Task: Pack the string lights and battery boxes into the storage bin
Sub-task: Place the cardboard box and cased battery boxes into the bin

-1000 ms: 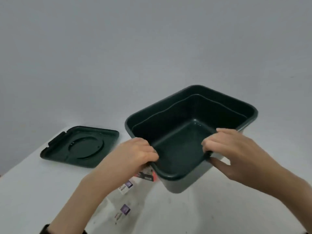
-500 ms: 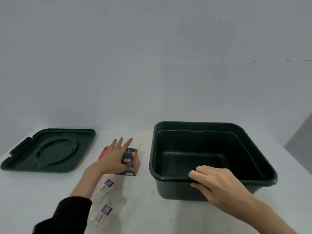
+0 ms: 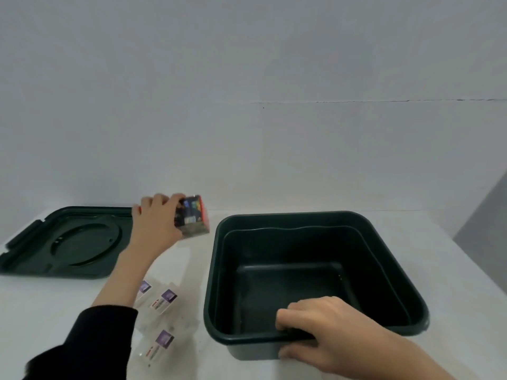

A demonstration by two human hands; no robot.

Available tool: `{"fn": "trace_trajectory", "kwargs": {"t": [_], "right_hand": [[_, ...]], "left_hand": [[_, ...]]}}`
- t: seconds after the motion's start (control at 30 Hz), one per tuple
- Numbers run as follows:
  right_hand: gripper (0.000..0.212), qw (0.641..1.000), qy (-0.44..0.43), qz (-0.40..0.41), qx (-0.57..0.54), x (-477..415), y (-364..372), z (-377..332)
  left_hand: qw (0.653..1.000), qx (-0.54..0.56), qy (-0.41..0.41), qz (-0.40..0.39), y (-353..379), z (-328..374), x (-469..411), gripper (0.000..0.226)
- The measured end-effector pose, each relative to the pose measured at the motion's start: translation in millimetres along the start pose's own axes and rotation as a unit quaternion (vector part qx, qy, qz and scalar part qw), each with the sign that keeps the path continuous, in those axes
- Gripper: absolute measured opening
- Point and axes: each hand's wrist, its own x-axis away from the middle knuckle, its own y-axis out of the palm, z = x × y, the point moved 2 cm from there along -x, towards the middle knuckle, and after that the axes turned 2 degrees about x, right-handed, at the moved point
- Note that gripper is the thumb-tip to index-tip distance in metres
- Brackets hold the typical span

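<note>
My left hand, which lay flat on the red printed box half a second ago, now grips it lifted and tilted, just left of the storage bin's far-left corner. I judge the first item is about to go in. My right hand still clamps the near rim. The box print and the clear packets' purple labels are too blurred to read.

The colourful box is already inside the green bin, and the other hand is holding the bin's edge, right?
Not quite. The head view shows the colourful box is not inside the green bin. The left hand grips it to the left of the bin, which looks empty. The right hand does hold the bin's near edge.
</note>
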Motion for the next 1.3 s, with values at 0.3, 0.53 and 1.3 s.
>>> {"fn": "trace_trajectory", "kwargs": {"t": [0.3,0.53,1.3], "right_hand": [[0.096,0.952,0.091,0.277,-0.095,-9,-74,22],[0.101,0.968,0.187,0.164,-0.036,-2,-49,38],[0.071,0.894,0.3,-0.081,0.322,-31,-13,89]], "left_hand": [[0.961,0.069,0.258,-0.065,-95,117,29,0.077],[0.942,0.208,0.229,-0.132,-38,156,53,0.081],[0.922,0.369,0.021,-0.115,3,111,47,0.051]]}}
